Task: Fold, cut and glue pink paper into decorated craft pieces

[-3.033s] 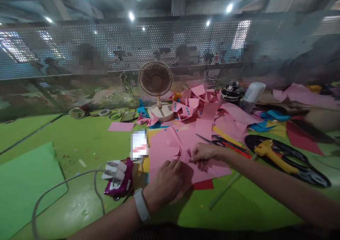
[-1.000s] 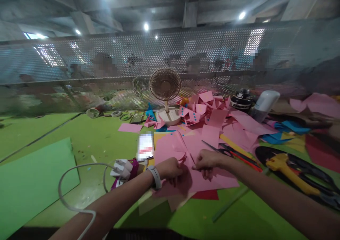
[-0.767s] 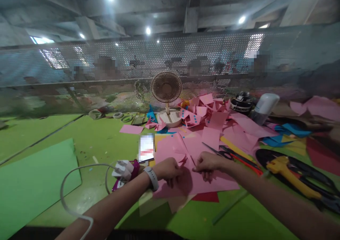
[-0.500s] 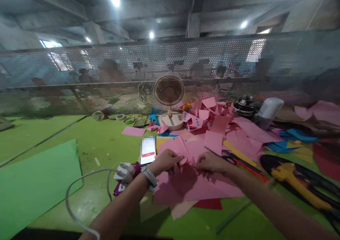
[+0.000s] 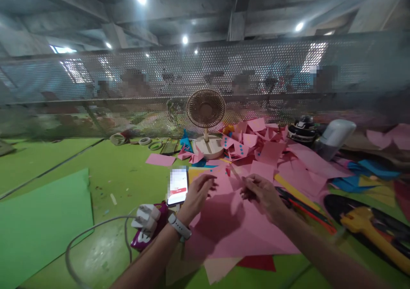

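Both my hands reach forward over a large pink paper sheet [image 5: 230,229] on the green table. My left hand [image 5: 197,194], with a watch on the wrist, has its fingers stretched out flat on the sheet's far edge, beside a phone [image 5: 177,182]. My right hand [image 5: 261,191] is a little to the right, its fingers curled together in a pinch; motion blur hides what, if anything, is in them. A small pink scrap [image 5: 226,172] lies between the two hands' fingertips.
A small fan [image 5: 205,109] stands behind, next to a pile of pink pieces with blue dots [image 5: 253,139]. Scissors [image 5: 301,199], a yellow glue gun [image 5: 368,229] and a white bottle [image 5: 335,137] lie right. A plug block with cable [image 5: 145,216] and a green sheet [image 5: 41,220] lie left. Other people sit beyond a mesh screen [image 5: 160,80].
Both hands have moved away from me across the pink sheet. The left hand has gone from a pinch on a small pink piece to stretched fingers. The view has tilted up.
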Tool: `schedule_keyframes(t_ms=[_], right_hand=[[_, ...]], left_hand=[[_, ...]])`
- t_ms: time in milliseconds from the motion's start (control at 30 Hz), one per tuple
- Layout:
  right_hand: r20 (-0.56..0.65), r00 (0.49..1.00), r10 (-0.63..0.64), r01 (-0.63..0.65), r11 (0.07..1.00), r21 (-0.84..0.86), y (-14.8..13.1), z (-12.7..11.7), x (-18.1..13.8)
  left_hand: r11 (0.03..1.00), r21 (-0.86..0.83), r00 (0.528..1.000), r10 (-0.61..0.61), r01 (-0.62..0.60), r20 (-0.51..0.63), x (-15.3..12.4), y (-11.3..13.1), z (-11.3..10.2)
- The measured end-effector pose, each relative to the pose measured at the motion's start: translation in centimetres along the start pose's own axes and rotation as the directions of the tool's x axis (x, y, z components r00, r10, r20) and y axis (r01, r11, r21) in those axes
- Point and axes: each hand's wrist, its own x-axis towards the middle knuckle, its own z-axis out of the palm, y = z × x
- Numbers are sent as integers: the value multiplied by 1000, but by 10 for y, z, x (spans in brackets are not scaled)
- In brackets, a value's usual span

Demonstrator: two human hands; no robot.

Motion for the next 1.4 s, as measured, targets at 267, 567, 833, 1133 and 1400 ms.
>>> schedule_keyframes(t_ms=[267, 567, 833, 1133, 1400], right_hand=[[198, 980, 5, 9, 998, -69, 13, 17, -14], [44, 869, -494, 371, 589, -718, -41, -6, -29], [203, 970, 135, 55, 690, -722, -45, -47, 2], [101, 994, 43, 4, 908, -419, -13, -5, -6], [184, 937, -295, 336, 630, -700, -39, -16, -7]], left_hand=[[972, -229, 942, 30, 51, 334, -21, 3, 36], [921, -374, 994, -82, 105, 79, -11, 4, 24], [868, -484, 992, -127, 107, -10, -6, 5, 20], [625, -721, 915, -401, 299, 32, 2, -9, 18], [743, -608, 952, -295, 280, 77, 2, -11, 11]])
